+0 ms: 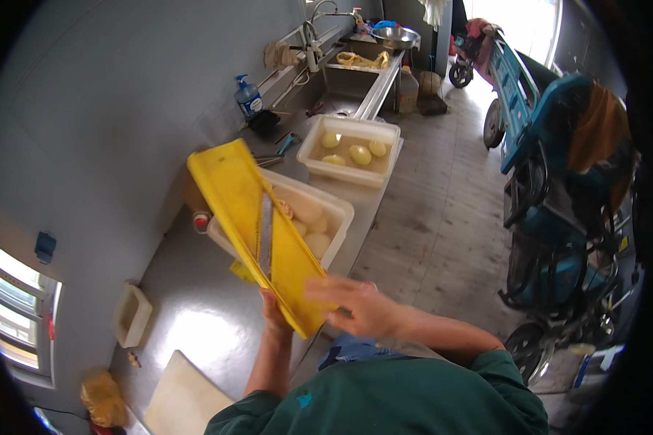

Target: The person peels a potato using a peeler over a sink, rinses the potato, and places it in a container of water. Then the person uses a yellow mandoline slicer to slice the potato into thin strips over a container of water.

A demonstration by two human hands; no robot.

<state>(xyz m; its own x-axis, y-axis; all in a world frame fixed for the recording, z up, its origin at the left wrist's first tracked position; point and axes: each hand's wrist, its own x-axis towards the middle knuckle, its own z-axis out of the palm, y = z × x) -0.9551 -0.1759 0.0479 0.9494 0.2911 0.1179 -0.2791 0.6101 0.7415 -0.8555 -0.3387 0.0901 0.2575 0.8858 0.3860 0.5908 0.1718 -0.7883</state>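
A yellow mandoline slicer (223, 187) with a slanted metal blade (265, 234) is held tilted above the steel counter. My left hand (276, 315) grips its near edge low down. Blurred, my right hand (362, 307) is over the slicer's lower end with fingers extended; whether it touches the surface I cannot tell. Partly hidden beneath the slicer is a white plastic tub (342, 220) with large pale peeled vegetables (316, 246) inside. Beyond it, a second white tub (343, 175) holds several yellowish peeled potatoes (360, 155) in liquid.
A blue peeler (288, 142) lies near a pump bottle (248, 98) by the wall. Farther along is a steel sink (351, 84). A cutting board (188, 399) and a small white container (132, 315) occupy the near counter. A blue cargo tricycle (514, 103) stands across the floor.
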